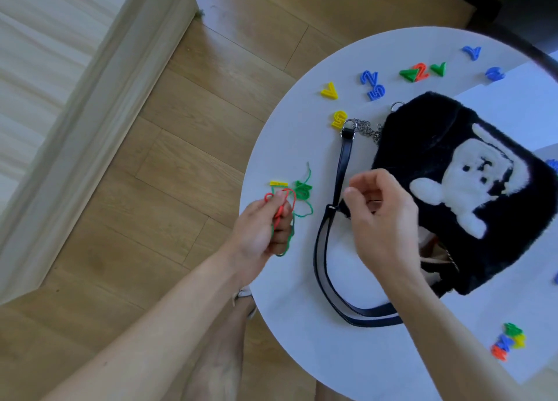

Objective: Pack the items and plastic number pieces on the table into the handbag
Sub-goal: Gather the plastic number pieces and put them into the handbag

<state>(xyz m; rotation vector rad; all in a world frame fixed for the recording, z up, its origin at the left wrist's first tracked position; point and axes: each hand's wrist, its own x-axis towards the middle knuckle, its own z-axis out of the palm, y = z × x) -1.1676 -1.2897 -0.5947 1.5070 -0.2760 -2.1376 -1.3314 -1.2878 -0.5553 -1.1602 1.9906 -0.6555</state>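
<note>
A black furry handbag [434, 147] with a white bear on it lies on the round white table [302, 147]; its black strap [321, 249] loops toward me. My left hand [262, 228] is closed on red and green strings [285, 201] at the table's left edge. My right hand [383, 219] hovers with curled fingers over the bag's near-left corner, holding nothing that I can see. A green number piece [303, 189] and a yellow piece [278, 183] lie just beyond my left hand. Other plastic number pieces [373, 85] are scattered along the far edge.
More pieces lie at the back: a yellow one [329, 91], a yellow five [338, 119], a green and red cluster [421, 71], blue ones [472, 52]. A small pile [508, 340] sits near the front right. Wooden floor and a pale cabinet [75, 99] lie to the left.
</note>
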